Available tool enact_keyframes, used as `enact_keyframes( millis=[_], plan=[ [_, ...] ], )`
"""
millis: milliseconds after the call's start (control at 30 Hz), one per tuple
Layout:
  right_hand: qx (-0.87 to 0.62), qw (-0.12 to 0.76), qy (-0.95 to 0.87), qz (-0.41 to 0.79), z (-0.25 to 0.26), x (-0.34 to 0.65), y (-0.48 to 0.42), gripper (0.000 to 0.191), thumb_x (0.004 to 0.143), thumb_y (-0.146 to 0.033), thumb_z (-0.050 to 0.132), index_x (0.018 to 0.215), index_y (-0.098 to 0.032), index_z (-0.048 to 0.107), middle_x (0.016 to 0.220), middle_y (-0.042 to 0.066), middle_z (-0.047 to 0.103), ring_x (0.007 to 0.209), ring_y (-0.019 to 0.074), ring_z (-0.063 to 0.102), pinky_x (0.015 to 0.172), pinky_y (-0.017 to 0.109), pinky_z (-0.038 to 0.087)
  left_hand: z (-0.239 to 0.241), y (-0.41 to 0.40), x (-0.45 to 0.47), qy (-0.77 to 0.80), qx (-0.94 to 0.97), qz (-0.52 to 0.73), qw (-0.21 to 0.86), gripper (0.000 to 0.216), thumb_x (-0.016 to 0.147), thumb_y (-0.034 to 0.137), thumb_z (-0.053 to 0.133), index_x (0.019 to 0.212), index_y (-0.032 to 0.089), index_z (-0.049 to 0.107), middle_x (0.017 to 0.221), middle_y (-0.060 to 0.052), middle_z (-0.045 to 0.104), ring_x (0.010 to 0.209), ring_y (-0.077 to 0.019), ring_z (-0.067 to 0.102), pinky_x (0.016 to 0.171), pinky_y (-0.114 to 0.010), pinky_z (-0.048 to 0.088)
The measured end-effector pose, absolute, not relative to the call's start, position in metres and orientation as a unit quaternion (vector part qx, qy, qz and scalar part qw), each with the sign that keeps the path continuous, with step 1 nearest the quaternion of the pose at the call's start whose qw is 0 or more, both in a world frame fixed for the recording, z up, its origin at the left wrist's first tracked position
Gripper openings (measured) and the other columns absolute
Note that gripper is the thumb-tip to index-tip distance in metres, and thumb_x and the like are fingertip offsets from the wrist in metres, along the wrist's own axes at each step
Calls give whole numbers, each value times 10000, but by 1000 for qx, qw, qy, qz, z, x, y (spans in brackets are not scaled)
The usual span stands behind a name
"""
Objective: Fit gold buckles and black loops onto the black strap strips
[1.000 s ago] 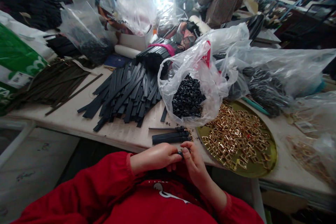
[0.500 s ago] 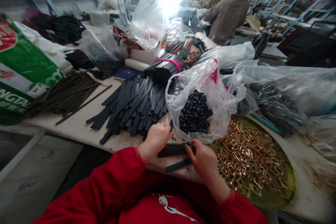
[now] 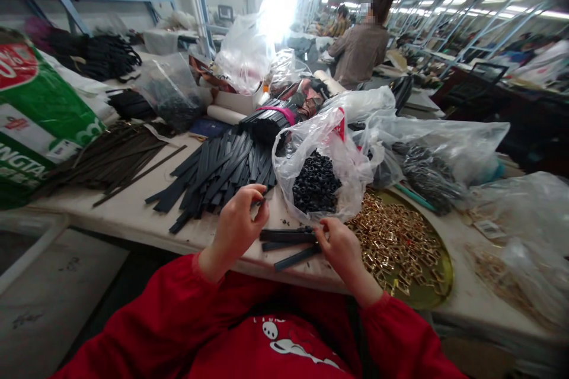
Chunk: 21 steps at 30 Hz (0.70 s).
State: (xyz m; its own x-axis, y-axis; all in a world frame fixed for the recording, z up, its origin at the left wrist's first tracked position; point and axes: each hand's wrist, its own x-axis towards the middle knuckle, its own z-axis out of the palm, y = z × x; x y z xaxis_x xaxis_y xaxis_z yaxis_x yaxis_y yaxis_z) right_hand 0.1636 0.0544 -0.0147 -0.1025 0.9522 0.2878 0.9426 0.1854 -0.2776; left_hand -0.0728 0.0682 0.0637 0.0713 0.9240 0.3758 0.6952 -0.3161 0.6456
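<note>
My left hand is raised over the table's front edge, thumb and fingers pinched on a small dark piece whose kind I cannot make out. To its right, my right hand is closed on the ends of black strips lying near the front edge. One more black strip lies just below them. Beyond my left hand spreads a heap of flat black strips. An open clear plastic bag full of small black loops stands beyond my right hand.
A round gold tray of gold metal buckles sits at the right. Brown strips and a green bag lie left. Behind are a bundle tied with a pink band and more plastic bags. A co-worker stands farther back.
My left hand has moved left and towards me, away from the bag, and its palm side has turned up. My right hand stays at the strips. The camera view has shifted slightly.
</note>
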Motion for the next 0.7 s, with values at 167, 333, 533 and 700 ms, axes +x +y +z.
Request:
enact_keyframes(
  millis=[167,333,533,700],
  plan=[
    [-653,177,-736,18,-10,173,96,190,849,-250,429,918,-138,566,882,86,600,799,189,561,684,273,388,93,43,-65,484,633,468,383,130,834,285,438,916,201,382,744,1,613,645,-103,589,631,-219,451],
    [-643,115,-756,44,-23,169,139,146,820,-261,501,880,-172,599,864,63,592,741,165,559,653,257,375,56,60,-38,439,383,300,756,137,790,207,443,908,147,478,598,47,495,386,-30,381,394,-156,289],
    [-628,69,-771,77,-35,170,158,65,769,-240,563,777,-179,583,800,48,565,720,168,540,641,259,365,22,74,-31,383,165,230,879,300,660,90,512,959,108,521,877,-67,619,593,-75,562,550,-195,441],
    [-620,67,-778,79,-36,173,159,59,764,-227,535,730,-182,551,789,53,547,739,175,531,658,266,379,12,80,-33,358,152,211,897,294,670,110,549,964,107,549,952,-100,642,690,-108,608,588,-202,462]
  ],
)
